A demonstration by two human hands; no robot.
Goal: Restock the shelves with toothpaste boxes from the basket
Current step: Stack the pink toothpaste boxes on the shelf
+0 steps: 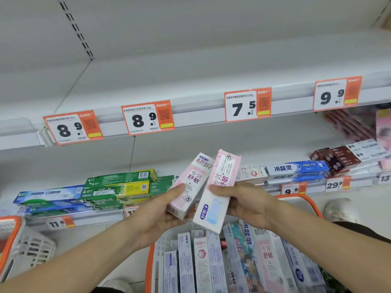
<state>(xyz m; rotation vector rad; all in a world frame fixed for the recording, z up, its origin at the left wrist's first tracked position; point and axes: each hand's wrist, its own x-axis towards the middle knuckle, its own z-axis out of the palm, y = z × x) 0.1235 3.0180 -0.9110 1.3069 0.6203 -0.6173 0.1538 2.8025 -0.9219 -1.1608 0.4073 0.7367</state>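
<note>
The person's left hand point(163, 216) grips a pink toothpaste box point(190, 185), thumb laid across its front face and fingers curled beneath; the box's long axis tilts up and to the right, its top end pointing at the shelves. Just beside it, touching or nearly so along one edge, the right hand point(243, 203) holds a second pink box point(218, 191), thumb pressed on the front and fingers wrapped behind, its long axis leaning the same way and reaching a little higher. Both boxes sit above the orange-rimmed basket point(304, 200), which holds many more boxes stood on end. The upper shelf point(190, 81) lies above and ahead of both hands and is bare; the right-hand box's top end looks nearer its edge, so that hand probably leads.
</note>
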